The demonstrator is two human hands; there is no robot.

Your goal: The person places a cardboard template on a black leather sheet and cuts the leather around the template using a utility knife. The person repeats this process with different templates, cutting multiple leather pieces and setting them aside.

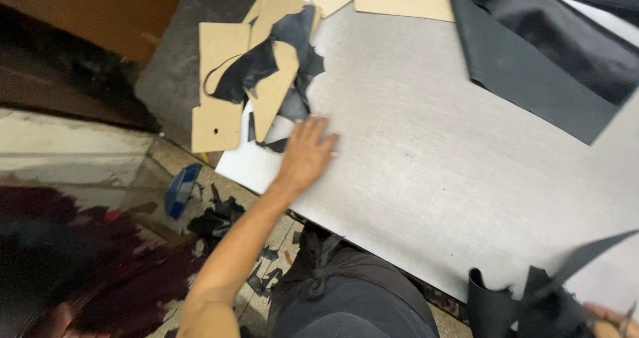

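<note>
I am looking down at dark scraps [219,221] lying on the floor at the left. Above them, cardboard patterns [223,85] and black leather offcuts [266,65] are piling at the grey table [426,158] edge. My left hand [307,153] is resting flat beside that pile, fingers spread and gripping nothing. I judge I am gathering offcuts; next calls for closing fingers on one. At far right, my right hand [609,321] is clutching a black leather piece [532,305], and a large sheet [539,52] is lying above.
</note>
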